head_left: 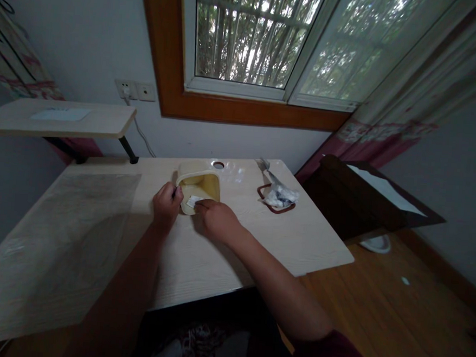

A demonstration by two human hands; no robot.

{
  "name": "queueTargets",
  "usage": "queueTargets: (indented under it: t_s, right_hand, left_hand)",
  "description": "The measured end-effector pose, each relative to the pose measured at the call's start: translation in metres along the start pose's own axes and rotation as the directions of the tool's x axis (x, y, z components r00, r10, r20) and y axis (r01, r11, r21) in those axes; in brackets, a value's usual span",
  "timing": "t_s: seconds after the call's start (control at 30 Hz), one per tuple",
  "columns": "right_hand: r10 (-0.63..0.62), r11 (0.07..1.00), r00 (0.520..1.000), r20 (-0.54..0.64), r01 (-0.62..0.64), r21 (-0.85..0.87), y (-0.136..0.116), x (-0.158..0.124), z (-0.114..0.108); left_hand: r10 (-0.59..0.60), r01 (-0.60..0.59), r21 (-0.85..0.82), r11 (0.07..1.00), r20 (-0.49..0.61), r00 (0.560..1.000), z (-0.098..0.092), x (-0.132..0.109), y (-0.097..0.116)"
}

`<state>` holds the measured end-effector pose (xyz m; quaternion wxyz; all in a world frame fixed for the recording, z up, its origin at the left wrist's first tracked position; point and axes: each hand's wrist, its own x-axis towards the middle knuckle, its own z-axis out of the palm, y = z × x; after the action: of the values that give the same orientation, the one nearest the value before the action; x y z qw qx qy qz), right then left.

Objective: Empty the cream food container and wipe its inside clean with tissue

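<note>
A cream, yellowish plastic tub [210, 185] with rounded corners sits on the desk in front of me, its open side showing. My left hand [166, 206] is closed at the tub's left rim, with a small dark thing [174, 191] showing between thumb and fingers; its kind is unclear. From the right, my right hand [216, 218] reaches over the tub's near end. Its fingertips pinch a small white label-like slip [193, 201] with faint marks. Whether the slip touches the tub is not clear.
The pale wood desk [298, 242] bears a clear plastic sheet [91, 228] at left. A crumpled clear plastic bag [280, 194] lies over a reddish-brown loop [288, 208] at right. A raised shelf [58, 119] stands back left, a dark cabinet [330, 190] beyond the right edge.
</note>
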<state>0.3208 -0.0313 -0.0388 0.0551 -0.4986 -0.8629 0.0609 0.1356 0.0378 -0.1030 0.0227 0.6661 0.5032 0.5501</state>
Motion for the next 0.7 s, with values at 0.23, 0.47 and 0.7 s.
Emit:
queueTargets:
  t_s: [0.23,0.47,0.7]
  right_hand:
    - [0.075,0.99,0.997,-0.031,-0.078,-0.115,0.005,0.0,0.005]
    - [0.062,0.997,0.996,-0.064,-0.065,-0.044,-0.007,0.002,0.013]
    - [-0.009,0.995,0.998,-0.058,0.015,0.104,-0.017,-0.003,0.014]
  left_hand:
    - [0.007,-0.007,-0.015,1.0,0.019,1.0,0.001,0.001,0.005]
    - [-0.001,0.001,-0.021,1.0,0.024,1.0,0.004,0.001,0.008]
    - [-0.013,0.014,-0.025,1.0,0.027,1.0,0.005,0.0,0.007]
